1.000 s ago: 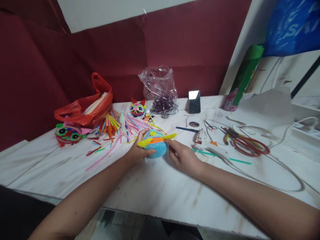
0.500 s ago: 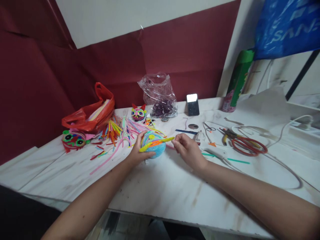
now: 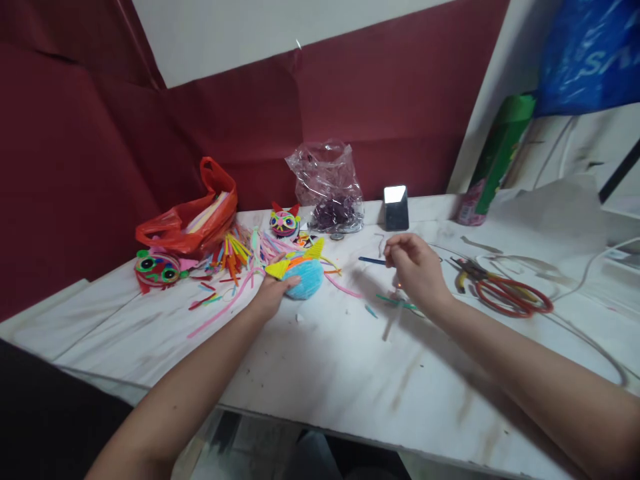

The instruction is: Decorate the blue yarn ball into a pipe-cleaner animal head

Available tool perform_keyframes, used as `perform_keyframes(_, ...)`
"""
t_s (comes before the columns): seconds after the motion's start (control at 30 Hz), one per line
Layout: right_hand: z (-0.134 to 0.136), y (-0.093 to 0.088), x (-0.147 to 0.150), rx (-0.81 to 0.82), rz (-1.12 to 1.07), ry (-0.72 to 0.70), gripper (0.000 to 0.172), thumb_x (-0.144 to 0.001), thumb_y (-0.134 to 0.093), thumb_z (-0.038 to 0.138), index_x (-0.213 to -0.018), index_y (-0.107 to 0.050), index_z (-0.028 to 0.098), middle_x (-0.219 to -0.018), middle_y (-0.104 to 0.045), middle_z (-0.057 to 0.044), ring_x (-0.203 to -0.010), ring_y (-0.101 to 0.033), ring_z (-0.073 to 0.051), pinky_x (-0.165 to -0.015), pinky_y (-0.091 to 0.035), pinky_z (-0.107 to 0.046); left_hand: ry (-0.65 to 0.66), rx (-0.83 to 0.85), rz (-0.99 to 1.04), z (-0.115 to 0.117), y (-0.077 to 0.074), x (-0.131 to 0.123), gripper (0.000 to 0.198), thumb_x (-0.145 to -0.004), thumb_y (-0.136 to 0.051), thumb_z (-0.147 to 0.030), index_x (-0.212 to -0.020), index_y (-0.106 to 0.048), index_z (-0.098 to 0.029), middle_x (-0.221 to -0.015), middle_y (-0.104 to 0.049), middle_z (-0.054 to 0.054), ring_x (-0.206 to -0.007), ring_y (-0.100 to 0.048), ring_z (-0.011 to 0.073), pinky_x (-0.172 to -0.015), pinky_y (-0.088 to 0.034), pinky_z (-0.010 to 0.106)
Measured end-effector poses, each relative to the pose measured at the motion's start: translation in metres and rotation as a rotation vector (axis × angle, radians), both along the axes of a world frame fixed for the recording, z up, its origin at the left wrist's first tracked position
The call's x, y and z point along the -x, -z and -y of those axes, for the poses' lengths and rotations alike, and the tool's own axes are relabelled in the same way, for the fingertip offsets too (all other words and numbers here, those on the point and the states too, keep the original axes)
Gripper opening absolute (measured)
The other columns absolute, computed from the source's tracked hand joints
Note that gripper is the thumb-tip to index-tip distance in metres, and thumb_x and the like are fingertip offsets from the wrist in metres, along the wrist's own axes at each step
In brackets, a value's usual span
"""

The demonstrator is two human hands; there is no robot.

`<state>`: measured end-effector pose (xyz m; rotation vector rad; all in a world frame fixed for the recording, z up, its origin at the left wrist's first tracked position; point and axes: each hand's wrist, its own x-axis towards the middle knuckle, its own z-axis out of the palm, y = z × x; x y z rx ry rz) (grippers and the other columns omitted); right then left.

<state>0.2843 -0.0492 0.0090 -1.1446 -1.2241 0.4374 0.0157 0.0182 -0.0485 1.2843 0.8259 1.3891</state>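
Your left hand (image 3: 273, 297) cups the blue ball (image 3: 305, 279) against the table (image 3: 340, 373), pinning it so its yellow fins (image 3: 296, 261) sit on top and it can't roll. Your right hand (image 3: 417, 270) hangs above the table, fingers curled in a narrow pinch; whether anything is between them, I can't tell. It's over the glue gun (image 3: 395, 300) and the green stems, near the red scissors (image 3: 505, 293). A second ago that hand was right at the ball, working the yellow strip; now it's lifted off and swung right, well apart. The ball has slid a touch toward the stem pile (image 3: 235, 250).
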Motion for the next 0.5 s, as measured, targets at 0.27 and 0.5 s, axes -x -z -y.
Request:
perform_keyframes(0.27,-0.038,-0.001,-0.056,0.006,-0.15,0.221,0.013,-0.065,-0.044,0.013,-0.063,-0.054,0.02,-0.043,-0.038,0.009,-0.039,-0.034,-0.008,-0.039,-0.027,-0.021,-0.293,-0.069,0.259,-0.015,-0.019,0.006,0.054,-0.055,-0.08,-0.021,-0.106,-0.062,-0.023,-0.107,-0.07,0.005,-0.106,-0.063,0.0211,-0.096,-0.049,0.035)
perform_keyframes(0.5,-0.049,0.012,-0.067,-0.015,-0.255,0.131,0.01,-0.066,-0.051,0.015,-0.069,-0.059,0.019,-0.043,-0.039,0.008,-0.038,-0.036,-0.008,-0.039,-0.031,-0.022,-0.508,-0.113,0.362,-0.022,-0.041,0.027,0.045,-0.064,-0.075,-0.038,-0.102,-0.059,-0.022,-0.104,-0.07,0.003,-0.108,-0.062,0.018,-0.092,-0.051,0.034)
